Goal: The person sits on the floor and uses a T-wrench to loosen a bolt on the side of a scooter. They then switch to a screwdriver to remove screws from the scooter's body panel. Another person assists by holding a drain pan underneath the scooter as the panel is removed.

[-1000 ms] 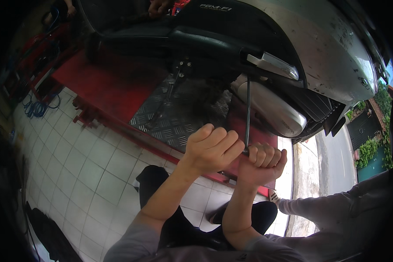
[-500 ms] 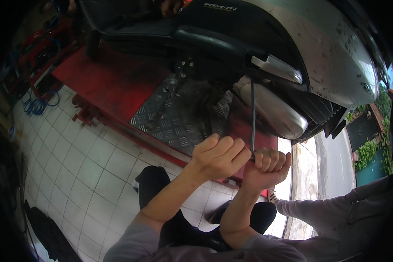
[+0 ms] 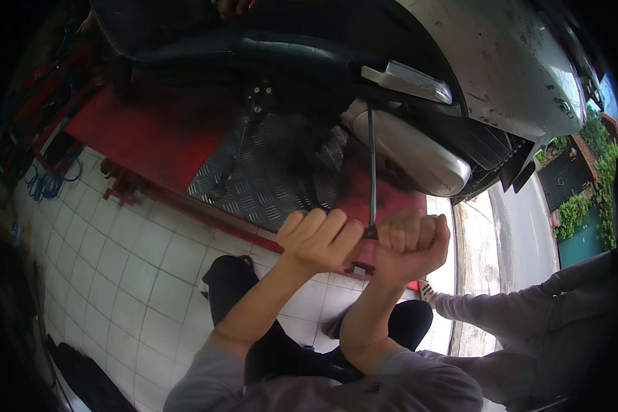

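Note:
Both of my hands are closed on the crossbar of a T-handle wrench (image 3: 372,165). My left hand (image 3: 319,239) wraps the left end, and my right hand (image 3: 413,244) grips the right end. Between the fists, the slim dark shaft runs up and away toward a scooter (image 3: 288,58). It reaches the scooter beside the silver engine-side cover (image 3: 415,151), below a folded metal footrest (image 3: 408,81). The shaft's far tip is hidden under the dark bodywork.
The scooter stands on a red lift platform (image 3: 144,141) with a patterned metal plate (image 3: 254,182). White tiles (image 3: 127,254) cover the floor. A blue hose (image 3: 48,182) lies coiled at left. Another person's grey sleeve (image 3: 491,316) is close at my right. Part of another hand (image 3: 232,8) shows beyond the seat.
The whole view has shifted, so scooter and hands appear further left and higher. My fists sit slightly further apart, with more of the wrench's crossbar showing between them. Both keep their grip.

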`<state>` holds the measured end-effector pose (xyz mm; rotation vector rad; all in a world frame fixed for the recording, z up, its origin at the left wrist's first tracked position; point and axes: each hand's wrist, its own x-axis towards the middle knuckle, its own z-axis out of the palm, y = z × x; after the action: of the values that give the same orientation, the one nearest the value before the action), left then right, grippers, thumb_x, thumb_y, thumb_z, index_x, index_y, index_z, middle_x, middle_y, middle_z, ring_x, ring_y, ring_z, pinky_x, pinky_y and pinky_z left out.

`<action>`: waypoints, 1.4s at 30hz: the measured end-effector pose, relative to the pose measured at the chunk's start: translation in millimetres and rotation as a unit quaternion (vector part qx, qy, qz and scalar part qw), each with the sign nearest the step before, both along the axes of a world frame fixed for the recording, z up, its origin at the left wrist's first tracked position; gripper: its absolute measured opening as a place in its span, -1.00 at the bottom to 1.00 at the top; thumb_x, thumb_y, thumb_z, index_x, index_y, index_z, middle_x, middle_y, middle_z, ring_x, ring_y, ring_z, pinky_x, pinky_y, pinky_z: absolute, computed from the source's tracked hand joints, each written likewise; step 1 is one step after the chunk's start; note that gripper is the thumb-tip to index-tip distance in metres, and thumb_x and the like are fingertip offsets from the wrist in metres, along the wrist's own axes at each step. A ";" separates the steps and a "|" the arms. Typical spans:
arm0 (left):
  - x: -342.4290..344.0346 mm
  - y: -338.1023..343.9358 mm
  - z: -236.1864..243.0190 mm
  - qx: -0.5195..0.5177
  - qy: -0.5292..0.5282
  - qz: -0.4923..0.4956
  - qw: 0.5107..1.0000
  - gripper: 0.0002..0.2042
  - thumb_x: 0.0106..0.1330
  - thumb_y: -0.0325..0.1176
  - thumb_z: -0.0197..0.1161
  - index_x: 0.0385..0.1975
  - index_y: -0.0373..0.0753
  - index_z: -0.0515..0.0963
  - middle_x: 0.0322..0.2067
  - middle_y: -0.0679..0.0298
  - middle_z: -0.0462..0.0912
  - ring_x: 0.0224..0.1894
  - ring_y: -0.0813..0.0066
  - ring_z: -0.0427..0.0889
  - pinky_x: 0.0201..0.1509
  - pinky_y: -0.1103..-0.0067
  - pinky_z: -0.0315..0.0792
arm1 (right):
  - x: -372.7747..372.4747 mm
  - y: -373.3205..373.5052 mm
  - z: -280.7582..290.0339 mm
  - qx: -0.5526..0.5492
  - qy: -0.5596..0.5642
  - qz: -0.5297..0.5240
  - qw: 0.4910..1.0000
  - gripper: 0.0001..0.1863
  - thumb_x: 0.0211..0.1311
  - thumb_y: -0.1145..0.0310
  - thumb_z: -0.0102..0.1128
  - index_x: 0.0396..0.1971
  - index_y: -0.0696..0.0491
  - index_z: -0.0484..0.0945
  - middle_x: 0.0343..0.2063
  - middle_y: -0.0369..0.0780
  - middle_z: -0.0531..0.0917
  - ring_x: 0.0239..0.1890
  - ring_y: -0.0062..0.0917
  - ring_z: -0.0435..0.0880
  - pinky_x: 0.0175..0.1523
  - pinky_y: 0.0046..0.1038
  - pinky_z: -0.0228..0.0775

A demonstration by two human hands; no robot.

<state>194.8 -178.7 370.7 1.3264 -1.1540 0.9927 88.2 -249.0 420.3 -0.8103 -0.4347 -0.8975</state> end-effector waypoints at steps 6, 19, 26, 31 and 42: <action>-14.5 -2.7 6.5 -0.009 0.114 -0.076 0.991 -0.75 0.06 -0.27 0.28 -0.72 -0.15 0.36 -0.74 0.34 0.30 -0.71 0.39 0.26 -0.55 0.49 0.05 | 8.8 -7.3 34.8 -0.118 0.079 -0.002 0.990 -0.46 0.43 0.12 -0.32 -0.82 -0.06 0.04 -0.89 -0.39 0.06 -0.85 -0.66 -0.08 -0.64 -0.49 -0.10; -46.2 15.6 19.6 0.152 0.289 -0.152 0.933 -0.66 0.41 -0.26 0.04 -0.59 -0.24 0.58 -0.75 0.19 0.52 -0.69 0.19 0.51 -0.43 0.37 0.38 | 6.0 -52.7 -14.6 -0.118 0.427 -0.112 0.889 -0.58 0.41 0.10 -0.15 -0.27 0.18 0.51 -0.52 -0.25 0.52 -0.54 -0.61 0.47 -0.48 -0.60 0.30; -36.2 24.7 27.5 0.195 0.350 -0.217 0.890 -0.60 0.47 -0.23 -0.05 -0.50 -0.31 0.64 -0.66 0.18 0.64 -0.55 0.29 0.67 -0.44 0.45 0.47 | 38.7 -54.8 -28.7 -0.024 0.247 0.090 0.964 -0.71 0.37 0.18 0.07 -0.13 0.09 0.45 -0.55 -0.36 0.42 -0.60 -0.73 0.35 -0.55 -0.66 0.18; -24.7 26.9 26.1 0.207 0.423 -0.383 0.795 -0.57 0.46 -0.18 -0.02 -0.54 -0.32 0.63 -0.67 0.16 0.63 -0.59 0.26 0.65 -0.45 0.43 0.46 | 51.5 -50.2 -33.1 0.029 0.168 0.124 0.978 -0.77 0.34 0.20 0.14 -0.30 0.05 0.43 -0.62 -0.41 0.31 -0.62 -0.76 0.26 -0.57 -0.64 0.08; 69.5 66.3 35.6 0.440 0.197 -0.541 0.689 -0.81 0.29 -0.32 0.24 -0.27 -0.31 0.65 -0.45 0.14 0.69 -0.41 0.29 0.69 -0.36 0.49 0.51 | 55.3 -52.3 -38.0 0.070 0.123 0.129 0.982 -0.71 0.32 0.20 0.20 -0.40 0.08 0.36 -0.70 -0.36 0.35 -0.73 -0.73 0.26 -0.65 -0.61 0.03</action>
<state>264.3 -112.4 406.3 1.0862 -1.7692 -0.8029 143.5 -301.3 382.4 -0.7070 -0.2494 -0.5722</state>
